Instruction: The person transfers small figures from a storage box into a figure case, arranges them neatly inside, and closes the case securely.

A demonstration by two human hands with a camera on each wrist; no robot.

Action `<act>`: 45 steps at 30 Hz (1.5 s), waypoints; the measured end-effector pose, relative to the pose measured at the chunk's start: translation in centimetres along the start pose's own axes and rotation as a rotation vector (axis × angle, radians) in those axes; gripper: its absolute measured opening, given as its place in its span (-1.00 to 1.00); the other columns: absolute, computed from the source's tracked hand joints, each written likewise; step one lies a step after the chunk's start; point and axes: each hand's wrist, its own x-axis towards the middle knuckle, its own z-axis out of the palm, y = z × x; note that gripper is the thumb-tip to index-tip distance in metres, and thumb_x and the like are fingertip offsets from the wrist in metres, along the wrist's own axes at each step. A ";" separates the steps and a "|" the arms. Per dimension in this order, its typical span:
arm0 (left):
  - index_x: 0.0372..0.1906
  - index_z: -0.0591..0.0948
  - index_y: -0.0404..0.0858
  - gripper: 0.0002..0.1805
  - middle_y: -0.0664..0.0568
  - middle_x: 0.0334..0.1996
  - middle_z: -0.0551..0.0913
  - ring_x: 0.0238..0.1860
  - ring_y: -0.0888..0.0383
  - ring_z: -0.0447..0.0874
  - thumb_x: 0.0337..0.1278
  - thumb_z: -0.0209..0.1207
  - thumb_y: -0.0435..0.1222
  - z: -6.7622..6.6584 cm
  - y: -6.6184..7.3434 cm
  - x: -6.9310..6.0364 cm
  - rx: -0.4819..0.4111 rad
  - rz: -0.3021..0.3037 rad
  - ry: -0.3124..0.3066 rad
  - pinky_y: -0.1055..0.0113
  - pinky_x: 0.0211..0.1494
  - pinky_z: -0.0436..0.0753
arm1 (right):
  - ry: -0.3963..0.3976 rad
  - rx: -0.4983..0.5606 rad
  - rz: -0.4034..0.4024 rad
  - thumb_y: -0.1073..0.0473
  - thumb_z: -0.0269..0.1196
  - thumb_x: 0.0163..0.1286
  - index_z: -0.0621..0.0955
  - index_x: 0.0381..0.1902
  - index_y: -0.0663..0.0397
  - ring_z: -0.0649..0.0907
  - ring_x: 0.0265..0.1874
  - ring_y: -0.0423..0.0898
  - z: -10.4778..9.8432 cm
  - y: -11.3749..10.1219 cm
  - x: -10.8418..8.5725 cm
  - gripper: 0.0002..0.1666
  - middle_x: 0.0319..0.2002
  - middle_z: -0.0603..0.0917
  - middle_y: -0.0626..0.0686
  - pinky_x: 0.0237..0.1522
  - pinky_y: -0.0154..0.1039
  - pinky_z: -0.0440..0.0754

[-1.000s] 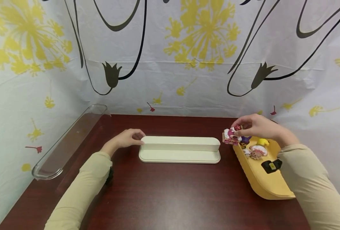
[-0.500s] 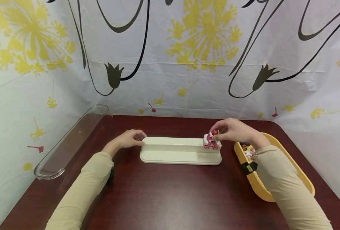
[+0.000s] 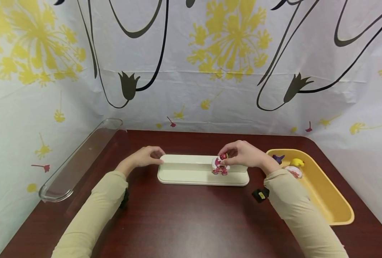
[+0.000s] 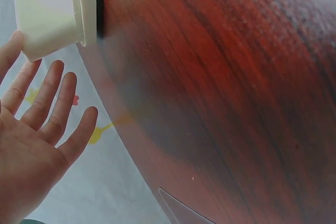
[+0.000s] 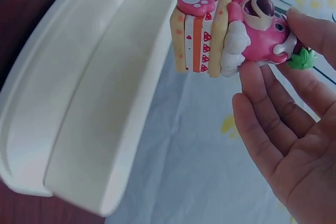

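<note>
My right hand [image 3: 247,154] pinches a toy figurine [image 3: 220,166], a pink bear on a slice of cake with a strawberry cap. In the right wrist view the thumb and fingertips grip the figurine [image 5: 257,30] by its head. Its cake base lies against or just over the upper step of a long cream display stand [image 3: 187,175]; contact is hard to tell. At the stand's left end, my left hand [image 3: 145,156] touches the corner with thumb and index fingertips. Its other fingers are spread and fairly straight in the left wrist view, free of the stand [image 4: 50,14].
A yellow tray [image 3: 331,197] on the right holds several small figures, among them a yellow one [image 3: 296,162] and a purple one [image 3: 278,158]; the right forearm partly covers it. A clear plastic cover [image 3: 81,161] lies along the left table edge. A patterned curtain [image 3: 191,100] stands behind.
My right hand has carried the figurine leftward from the yellow tray, past the stand's right end, to right of its middle, and lower. My left hand has stayed at the stand's left end.
</note>
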 end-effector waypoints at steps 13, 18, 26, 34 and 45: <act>-0.14 0.53 -0.23 -0.69 0.01 -0.20 0.56 -0.15 0.08 0.50 -0.02 0.23 -0.21 -0.1 -0.1 0.0 0.011 0.011 -0.008 0.19 -0.08 0.45 | 0.020 0.021 -0.043 0.09 0.32 0.06 0.62 -0.24 -0.02 0.57 -0.43 -0.25 3.2 -1.2 3.2 -0.73 -0.38 0.60 -0.19 -0.38 -0.30 0.51; -0.14 0.53 -0.22 -0.70 0.01 -0.20 0.56 -0.15 0.07 0.50 -0.01 0.23 -0.21 -0.2 -0.1 0.0 0.016 0.011 -0.008 0.18 -0.08 0.45 | 0.031 0.049 -0.042 0.10 0.33 0.04 0.62 -0.27 -0.02 0.58 -0.44 -0.25 4.4 -2.0 4.4 -0.75 -0.40 0.60 -0.19 -0.40 -0.32 0.51; -0.09 0.54 -0.28 -0.67 -0.04 -0.18 0.56 -0.12 0.05 0.49 0.02 0.20 -0.23 -0.3 -0.1 -0.1 0.003 0.031 -0.020 0.18 -0.06 0.44 | 0.009 0.077 -0.067 0.10 0.32 0.07 0.63 -0.28 -0.03 0.57 -0.45 -0.27 6.3 -2.6 6.0 -0.78 -0.42 0.60 -0.19 -0.36 -0.33 0.50; -0.08 0.55 -0.29 -0.71 -0.04 -0.18 0.57 -0.09 0.01 0.49 0.07 0.16 -0.28 -0.3 -0.2 -0.2 -0.001 0.063 -0.019 0.15 -0.03 0.42 | 0.022 0.066 -0.078 0.08 0.32 0.07 0.63 -0.29 -0.04 0.56 -0.47 -0.30 7.8 -3.2 7.6 -0.78 -0.43 0.59 -0.22 -0.38 -0.35 0.50; -0.10 0.56 -0.26 -0.75 0.03 -0.21 0.57 -0.11 0.05 0.48 0.09 0.14 -0.28 -0.4 0.0 -0.3 -0.012 0.075 -0.021 0.12 -0.03 0.41 | 0.030 0.065 -0.059 0.10 0.33 0.05 0.64 -0.32 -0.06 0.54 -0.45 -0.32 9.4 -4.3 8.8 -0.81 -0.43 0.58 -0.23 -0.40 -0.39 0.48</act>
